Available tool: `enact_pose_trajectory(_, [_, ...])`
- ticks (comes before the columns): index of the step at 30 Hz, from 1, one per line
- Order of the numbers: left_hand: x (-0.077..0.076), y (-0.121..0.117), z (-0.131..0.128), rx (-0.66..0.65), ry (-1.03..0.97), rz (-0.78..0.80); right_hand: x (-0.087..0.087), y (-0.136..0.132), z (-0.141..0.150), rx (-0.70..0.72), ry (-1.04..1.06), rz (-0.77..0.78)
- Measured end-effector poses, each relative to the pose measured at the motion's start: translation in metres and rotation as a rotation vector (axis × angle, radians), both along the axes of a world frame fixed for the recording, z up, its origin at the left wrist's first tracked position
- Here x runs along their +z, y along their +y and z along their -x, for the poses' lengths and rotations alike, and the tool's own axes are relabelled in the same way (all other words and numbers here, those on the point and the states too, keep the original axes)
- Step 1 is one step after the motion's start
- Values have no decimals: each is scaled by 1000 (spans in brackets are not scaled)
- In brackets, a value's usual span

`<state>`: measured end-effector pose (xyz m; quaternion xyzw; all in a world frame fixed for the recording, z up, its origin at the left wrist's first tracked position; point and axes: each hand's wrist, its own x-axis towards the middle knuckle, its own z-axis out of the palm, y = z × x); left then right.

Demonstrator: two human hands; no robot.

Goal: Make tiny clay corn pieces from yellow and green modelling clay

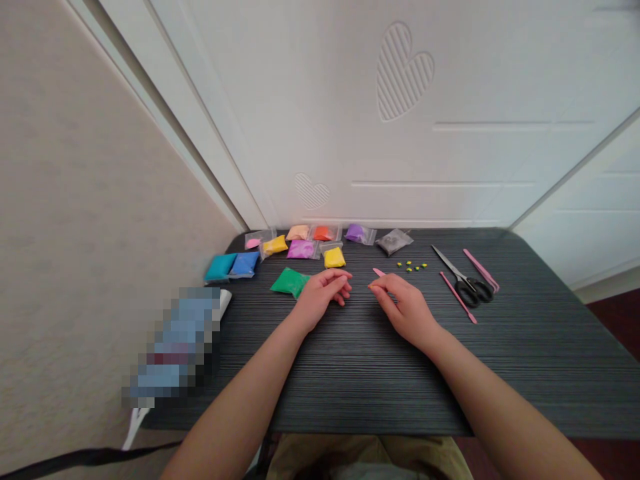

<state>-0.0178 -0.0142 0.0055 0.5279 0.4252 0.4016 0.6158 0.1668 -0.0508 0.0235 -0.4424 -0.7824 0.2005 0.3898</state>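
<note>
A white panel [320, 100] with raised striped hearts stands at twelve o'clock, behind a dark ribbed table [340, 380]. Two bare forearms reach in from five and seven o'clock. At eight o'clock from the left hand [323, 297] is a pixelated blue object [175, 347].

The left hand hovers or rests (which one, I cannot tell) over the near end of a green packet [289, 282], its fingers loosely curled and slightly apart, holding nothing visible. Packets in other colours spread from ten to one o'clock beyond it, a yellow packet [334, 257] close at twelve.

Black-handled scissors [457, 272] lie at three o'clock from the right hand's [371, 287] fingertips, between a pink tweezer-like tool [481, 269] and a thin pink stick [458, 297].

Another pink tool [379, 272] shows its tip at one o'clock from those fingertips, and small green-and-yellow pieces [409, 263] lie at two o'clock. Smallest is an orange speck [370, 287], right at the meeting tips of the right thumb and forefinger, which pinch it (too tiny to identify).
</note>
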Motion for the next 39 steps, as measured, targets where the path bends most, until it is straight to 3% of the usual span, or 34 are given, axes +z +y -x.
enact_pose_trajectory(7, [0,0,1,9,-14,-13,-5,1,-1,-70,11,-11])
enact_pose_trajectory(17, [2,1,1,17,-16,7,-4,0,0,-54,28,-10])
enact_pose_trajectory(23, [0,1,1,14,-22,-11,-7,1,-2,-138,19,34])
enact_pose_trajectory(30, [0,0,1,12,-19,-12,-5,1,-2,-79,54,-10])
enact_pose_trajectory(39, [2,1,0,21,-3,-21,-2,0,-2,-129,39,13])
